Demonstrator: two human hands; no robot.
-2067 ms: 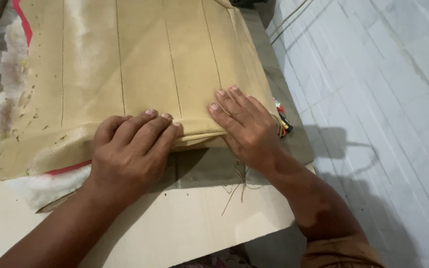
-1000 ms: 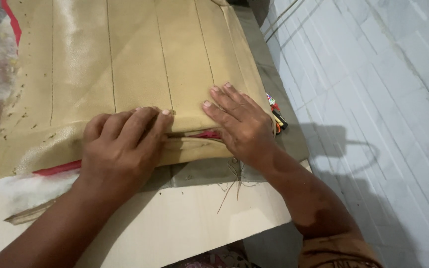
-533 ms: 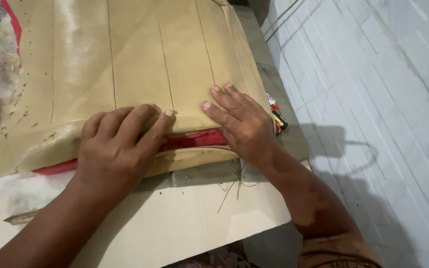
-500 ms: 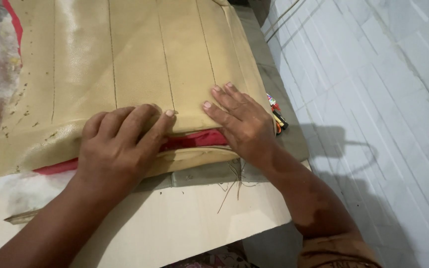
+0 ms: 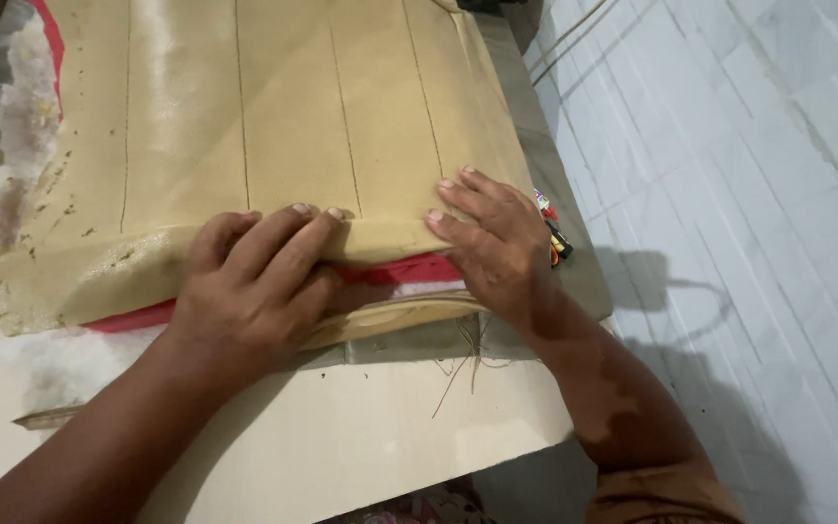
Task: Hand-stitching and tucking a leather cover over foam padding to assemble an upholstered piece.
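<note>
A tan stitched upholstery cover (image 5: 283,126) with several dark seam lines lies on a table. My left hand (image 5: 259,272) presses flat on its near edge, fingers together. My right hand (image 5: 497,238) rests beside it on the cover's right corner, fingers spread. Between the hands the edge is lifted, showing a red layer (image 5: 395,272) and white foam padding (image 5: 409,289) underneath. A tan lower strip (image 5: 390,318) runs below the red layer.
A pale cardboard sheet (image 5: 361,437) lies under the cover near me, with loose threads (image 5: 463,364) on it. Small coloured items (image 5: 553,233) sit by the right hand at the table's edge. White tiled floor (image 5: 749,194) is on the right. White fluffy padding (image 5: 26,116) shows at left.
The cover's near edge has been pushed back from me, exposing more red layer and white foam between the hands. Both hands stay pressed on the edge.
</note>
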